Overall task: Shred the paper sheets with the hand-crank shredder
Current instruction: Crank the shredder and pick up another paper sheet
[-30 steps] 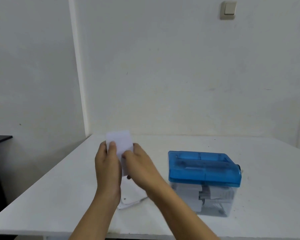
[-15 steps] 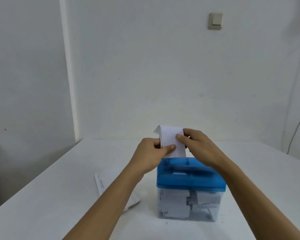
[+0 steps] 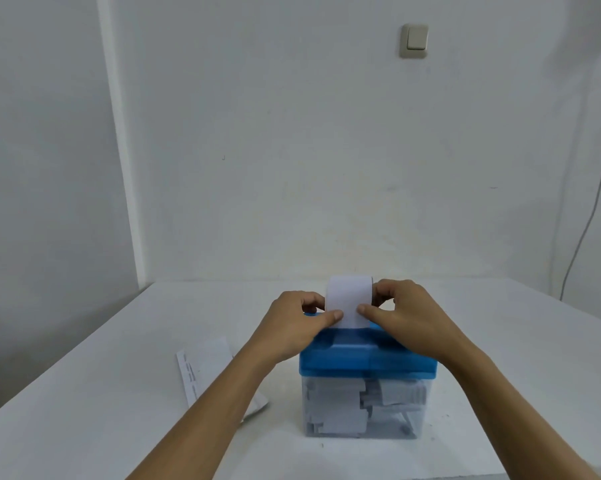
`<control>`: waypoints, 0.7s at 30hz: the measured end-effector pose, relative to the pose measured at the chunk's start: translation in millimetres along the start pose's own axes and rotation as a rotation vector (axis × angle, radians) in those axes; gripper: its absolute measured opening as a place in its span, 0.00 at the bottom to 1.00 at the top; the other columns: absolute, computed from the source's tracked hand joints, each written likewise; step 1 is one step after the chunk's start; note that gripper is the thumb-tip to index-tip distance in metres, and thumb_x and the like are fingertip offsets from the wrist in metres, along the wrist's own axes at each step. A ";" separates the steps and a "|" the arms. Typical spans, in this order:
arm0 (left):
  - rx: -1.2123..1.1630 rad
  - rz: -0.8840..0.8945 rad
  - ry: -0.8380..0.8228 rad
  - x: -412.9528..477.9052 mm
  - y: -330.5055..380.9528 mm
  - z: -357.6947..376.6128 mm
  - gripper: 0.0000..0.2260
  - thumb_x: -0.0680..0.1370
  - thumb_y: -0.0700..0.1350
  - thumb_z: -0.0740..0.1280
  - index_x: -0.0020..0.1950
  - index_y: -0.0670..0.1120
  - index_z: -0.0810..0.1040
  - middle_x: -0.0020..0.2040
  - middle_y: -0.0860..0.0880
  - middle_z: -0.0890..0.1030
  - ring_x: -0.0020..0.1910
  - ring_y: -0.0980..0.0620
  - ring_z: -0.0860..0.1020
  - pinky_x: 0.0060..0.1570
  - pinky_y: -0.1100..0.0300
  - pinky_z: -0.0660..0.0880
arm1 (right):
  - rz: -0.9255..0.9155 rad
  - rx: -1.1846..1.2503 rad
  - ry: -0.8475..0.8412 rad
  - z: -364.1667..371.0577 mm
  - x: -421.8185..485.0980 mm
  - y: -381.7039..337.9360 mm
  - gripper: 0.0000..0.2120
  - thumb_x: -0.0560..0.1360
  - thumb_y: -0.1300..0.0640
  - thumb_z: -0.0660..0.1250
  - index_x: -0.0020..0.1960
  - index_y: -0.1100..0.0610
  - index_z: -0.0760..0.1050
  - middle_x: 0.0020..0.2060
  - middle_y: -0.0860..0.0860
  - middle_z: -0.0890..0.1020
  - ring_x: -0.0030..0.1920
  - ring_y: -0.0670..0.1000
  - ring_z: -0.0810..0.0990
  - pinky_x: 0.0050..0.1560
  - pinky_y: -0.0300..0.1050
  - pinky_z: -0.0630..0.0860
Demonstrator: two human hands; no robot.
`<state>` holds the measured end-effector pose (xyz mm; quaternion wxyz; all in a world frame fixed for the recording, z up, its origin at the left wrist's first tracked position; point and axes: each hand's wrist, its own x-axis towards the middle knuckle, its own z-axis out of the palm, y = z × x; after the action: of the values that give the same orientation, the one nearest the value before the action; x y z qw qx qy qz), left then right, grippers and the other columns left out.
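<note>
We pinch a curled paper sheet (image 3: pixel 349 299) upright with both hands, left hand (image 3: pixel 299 323) at its 9 o'clock edge, right hand (image 3: pixel 406 317) at 3 o'clock. Its lower edge meets the blue top of the shredder (image 3: pixel 366 362) mid-bench (image 3: pixel 84 410). Spare sheets (image 3: pixel 205 365) lie at the shredder's 9 o'clock.

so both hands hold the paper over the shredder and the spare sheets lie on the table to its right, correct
Not quite. The left hand and right hand do hold the paper over the shredder, but the spare sheets lie on the table to its left, as the head view shows.
</note>
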<state>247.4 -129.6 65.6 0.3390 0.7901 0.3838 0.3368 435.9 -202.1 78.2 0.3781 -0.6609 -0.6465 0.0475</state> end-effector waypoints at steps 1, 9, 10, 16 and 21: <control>0.003 0.003 -0.002 1.1 -1.7 2.3 0.13 0.77 0.56 0.71 0.58 0.52 0.82 0.55 0.55 0.82 0.55 0.56 0.77 0.49 0.66 0.74 | 0.003 -0.005 0.007 -0.5 -1.0 0.5 0.05 0.78 0.52 0.69 0.51 0.51 0.81 0.45 0.43 0.83 0.46 0.43 0.80 0.44 0.29 0.71; -0.026 0.040 0.067 1.2 -2.9 22.9 0.18 0.81 0.52 0.67 0.69 0.50 0.77 0.62 0.53 0.80 0.58 0.52 0.78 0.53 0.66 0.74 | -0.017 0.012 0.021 2.9 -1.4 -1.4 0.05 0.77 0.51 0.69 0.46 0.49 0.84 0.41 0.40 0.84 0.43 0.40 0.80 0.44 0.31 0.73; -0.021 0.047 0.069 0.9 -3.2 24.2 0.17 0.81 0.52 0.66 0.69 0.50 0.77 0.62 0.53 0.81 0.58 0.52 0.78 0.51 0.68 0.74 | -0.016 0.006 0.009 2.8 -1.2 -1.6 0.04 0.77 0.51 0.69 0.47 0.48 0.83 0.42 0.40 0.83 0.44 0.40 0.80 0.43 0.30 0.72; -0.023 0.042 0.019 2.1 -9.6 25.2 0.13 0.82 0.51 0.66 0.65 0.51 0.78 0.58 0.57 0.80 0.54 0.58 0.78 0.50 0.71 0.72 | 0.003 0.077 0.173 -3.9 -18.8 17.3 0.06 0.80 0.46 0.64 0.51 0.44 0.79 0.46 0.36 0.81 0.48 0.36 0.78 0.49 0.29 0.72; 0.027 0.028 0.051 5.4 -17.1 28.6 0.20 0.76 0.62 0.63 0.63 0.55 0.76 0.58 0.59 0.80 0.58 0.53 0.78 0.63 0.49 0.73 | 0.065 0.084 0.307 13.6 -79.2 69.8 0.17 0.81 0.40 0.49 0.67 0.39 0.66 0.59 0.39 0.77 0.59 0.42 0.76 0.58 0.37 0.74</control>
<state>266.2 -124.9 38.0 0.3135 0.7913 0.3856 0.3562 472.9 -258.2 -4.4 0.4982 -0.6643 -0.5569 -0.0150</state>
